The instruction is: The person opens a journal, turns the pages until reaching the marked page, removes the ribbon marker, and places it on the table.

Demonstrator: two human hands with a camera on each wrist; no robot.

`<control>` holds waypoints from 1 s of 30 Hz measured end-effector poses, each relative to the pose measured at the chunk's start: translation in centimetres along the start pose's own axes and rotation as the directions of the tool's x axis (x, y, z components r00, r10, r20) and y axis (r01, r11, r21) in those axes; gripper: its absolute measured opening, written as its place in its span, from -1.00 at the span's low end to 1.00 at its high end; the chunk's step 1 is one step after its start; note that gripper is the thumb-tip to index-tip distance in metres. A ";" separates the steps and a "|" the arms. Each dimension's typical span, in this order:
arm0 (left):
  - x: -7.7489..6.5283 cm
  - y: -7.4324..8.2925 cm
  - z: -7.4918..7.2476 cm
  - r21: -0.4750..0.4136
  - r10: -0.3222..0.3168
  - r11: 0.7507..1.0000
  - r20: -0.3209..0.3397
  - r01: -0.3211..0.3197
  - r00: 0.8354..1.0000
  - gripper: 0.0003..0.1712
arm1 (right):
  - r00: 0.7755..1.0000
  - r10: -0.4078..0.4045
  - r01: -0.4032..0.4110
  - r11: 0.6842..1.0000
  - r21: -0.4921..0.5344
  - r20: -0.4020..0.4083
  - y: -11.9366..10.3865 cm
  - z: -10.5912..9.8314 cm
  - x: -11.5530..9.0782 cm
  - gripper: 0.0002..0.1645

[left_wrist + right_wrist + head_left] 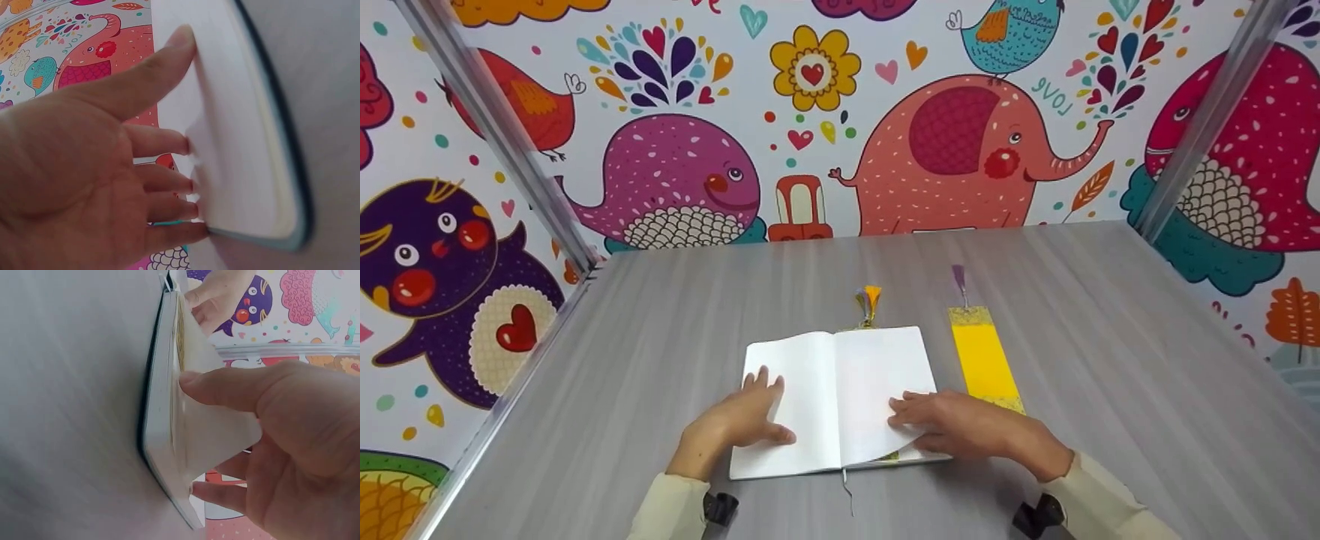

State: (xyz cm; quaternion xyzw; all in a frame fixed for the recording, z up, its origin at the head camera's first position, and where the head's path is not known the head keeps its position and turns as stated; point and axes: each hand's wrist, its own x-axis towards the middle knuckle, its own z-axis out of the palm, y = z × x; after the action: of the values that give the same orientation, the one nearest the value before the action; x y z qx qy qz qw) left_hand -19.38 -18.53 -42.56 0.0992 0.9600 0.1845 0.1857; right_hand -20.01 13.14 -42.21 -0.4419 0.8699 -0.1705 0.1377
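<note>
A notebook (802,405) lies open on its blank white pages. My left hand (744,416) rests on the left page (225,129), thumb and fingers spread, fingertips touching the paper. On the right side, my right hand (952,424) has its fingers extended over a page (877,405) whose lower outer corner is raised. Its thumb touches the paper beneath, below the raised corner (219,427). A glittery gold strip (180,337) shows under that page, mostly hidden. A yellow and grey tassel (868,304) sticks out past the notebook's top edge.
Right of the notebook lies a yellow bookmark (984,360) with glittery gold ends and a purple tassel (959,281); my right forearm is close to its lower end. A ribbon (848,491) trails from the spine onto the grey table (607,450). Printed cartoon panels stand around the table.
</note>
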 end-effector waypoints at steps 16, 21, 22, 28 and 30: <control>0.0 0.1 -0.1 -0.022 0.005 1.000 -0.004 -0.005 1.000 0.03 | 0.941 0.194 -0.133 0.965 0.224 -0.277 1.3 -0.8 0.3 -0.40; 0.0 -0.2 -0.1 -0.031 0.013 0.999 -0.002 -0.013 1.000 0.03 | 0.876 0.317 -0.169 0.908 0.384 -0.365 1.2 -0.8 0.7 -0.34; 0.1 -0.2 -0.1 -0.032 0.013 0.999 -0.003 -0.013 1.000 0.03 | 0.868 0.334 -0.165 0.892 0.421 -0.368 1.2 -0.7 0.8 -0.32; 0.2 -0.3 0.1 -0.021 0.017 1.000 -0.015 -0.017 1.000 0.04 | 0.848 0.408 -0.131 0.779 0.613 -0.338 1.3 -0.3 1.3 -0.34; 0.2 -0.2 0.1 -0.023 0.014 1.000 -0.013 -0.014 1.000 0.04 | 0.836 0.447 -0.132 0.727 0.673 -0.318 1.3 -0.1 1.3 -0.38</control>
State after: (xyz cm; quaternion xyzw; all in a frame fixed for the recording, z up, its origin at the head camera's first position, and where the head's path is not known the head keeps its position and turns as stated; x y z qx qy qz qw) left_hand -19.51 -18.66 -42.81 0.1028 0.9583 0.1973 0.1793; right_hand -21.75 12.81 -42.75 -0.1710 0.8289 -0.5246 0.0921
